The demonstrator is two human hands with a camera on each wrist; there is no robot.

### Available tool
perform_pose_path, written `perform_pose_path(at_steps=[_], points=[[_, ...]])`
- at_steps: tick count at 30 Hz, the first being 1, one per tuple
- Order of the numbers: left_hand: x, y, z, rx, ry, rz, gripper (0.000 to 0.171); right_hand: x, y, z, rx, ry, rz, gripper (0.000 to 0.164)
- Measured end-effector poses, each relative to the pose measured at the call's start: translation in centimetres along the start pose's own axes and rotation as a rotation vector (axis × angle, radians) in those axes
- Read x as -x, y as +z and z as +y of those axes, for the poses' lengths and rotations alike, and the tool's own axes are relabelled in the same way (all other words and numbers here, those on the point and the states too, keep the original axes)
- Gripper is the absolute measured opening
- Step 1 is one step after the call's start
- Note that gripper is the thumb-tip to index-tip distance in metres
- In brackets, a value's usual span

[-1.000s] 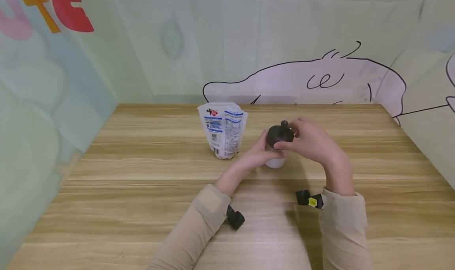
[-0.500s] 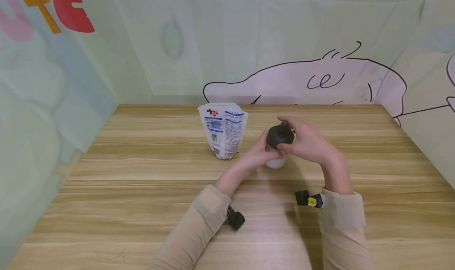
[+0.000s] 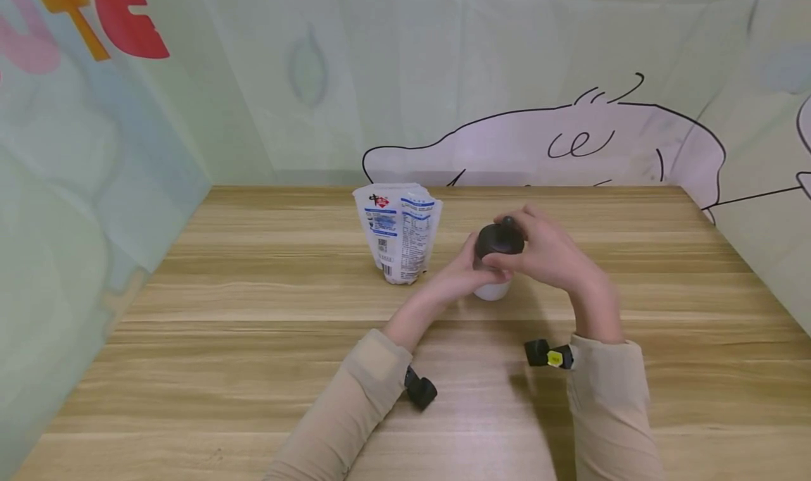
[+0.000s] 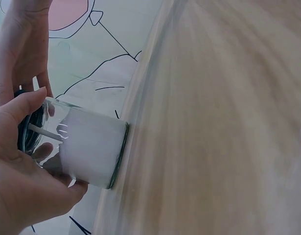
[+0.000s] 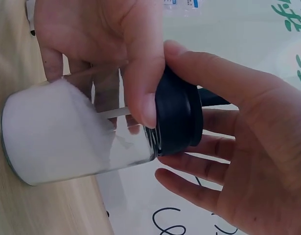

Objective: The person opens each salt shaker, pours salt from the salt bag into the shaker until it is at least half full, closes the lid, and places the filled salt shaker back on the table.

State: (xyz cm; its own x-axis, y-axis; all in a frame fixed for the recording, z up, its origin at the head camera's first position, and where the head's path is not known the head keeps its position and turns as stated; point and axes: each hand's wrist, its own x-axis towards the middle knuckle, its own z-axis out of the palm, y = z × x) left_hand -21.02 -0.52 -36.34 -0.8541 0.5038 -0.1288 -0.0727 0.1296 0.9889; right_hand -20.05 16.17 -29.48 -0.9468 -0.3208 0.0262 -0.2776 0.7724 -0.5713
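A clear glass jar point(image 5: 57, 137) partly filled with white granules stands upright on the table. On its mouth sits a black lid point(image 3: 498, 239) with a small knob point(image 3: 508, 222); a pale rod point(image 4: 45, 132) hangs from the lid inside the glass. My left hand point(image 3: 465, 273) grips the jar around its upper part, thumb across the near side just below the lid. Around the lid's rim, my right hand point(image 3: 554, 252) has its thumb in front and fingers behind. Part of the lid's far side is hidden by fingers in the head view.
To the left of the jar stands a white printed plastic bag point(image 3: 402, 234) with blue bands. The wooden table point(image 3: 285, 368) ends at a cloth backdrop point(image 3: 405, 79) with drawn figures. Black wrist cameras point(image 3: 421, 391) jut from the sleeves.
Half a second ago the right hand's fingers were spread around the lid with the thumb further right; now the thumb has slid left across the lid's front. Left hand, jar and bag stay in place.
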Motion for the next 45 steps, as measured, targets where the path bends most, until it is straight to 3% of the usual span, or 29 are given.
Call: perform_pose_path(at_steps=[11, 15, 21, 45], points=[[0.08, 0.03, 0.12, -0.003, 0.004, 0.025, 0.077, -0.18, 0.04, 0.42, -0.023, -0.05, -0.029, 0.078], [0.08, 0.13, 0.16, -0.009, 0.006, 0.028, 0.076, -0.11, 0.0, 0.52, -0.057, -0.075, -0.039, 0.074], [0.01, 0.14, 0.13, -0.013, 0.001, 0.022, 0.076, 0.14, -0.14, 0.28, -0.065, -0.06, -0.043, 0.066], [0.02, 0.06, 0.03, -0.025, -0.012, 0.021, 0.078, 0.11, -0.06, -0.09, -0.03, 0.005, -0.045, 0.066]])
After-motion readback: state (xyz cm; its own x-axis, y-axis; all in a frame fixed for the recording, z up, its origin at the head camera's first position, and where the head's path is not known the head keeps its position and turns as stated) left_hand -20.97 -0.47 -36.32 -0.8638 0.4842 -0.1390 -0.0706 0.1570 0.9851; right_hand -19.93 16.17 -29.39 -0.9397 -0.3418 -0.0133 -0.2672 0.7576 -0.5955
